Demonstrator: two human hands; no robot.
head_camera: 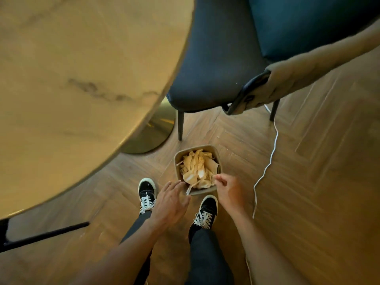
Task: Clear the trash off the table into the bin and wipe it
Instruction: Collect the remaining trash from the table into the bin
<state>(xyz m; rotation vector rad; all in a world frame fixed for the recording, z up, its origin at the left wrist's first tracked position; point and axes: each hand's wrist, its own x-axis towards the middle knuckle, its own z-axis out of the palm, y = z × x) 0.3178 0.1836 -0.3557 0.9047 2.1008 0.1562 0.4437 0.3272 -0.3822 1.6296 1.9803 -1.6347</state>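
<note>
— Below both hands, on the wood floor [308, 182], what stands there?
— The bin [179, 159], packed with crumpled paper trash [196, 169], just ahead of the person's shoes [146, 194].
— And the left hand [170, 199]?
— Its grip is apart, fingers straight, hovering at the bin's near left rim, holding nothing.
— The right hand [228, 191]?
— Over the near right rim, fingers loosely curled, nothing seen in them.
— The desk [82, 79]?
— Up and left of both hands, with a dark chair [216, 58] beyond the bin.

Dim, warm light — edges blurred, perhaps motion.
</note>
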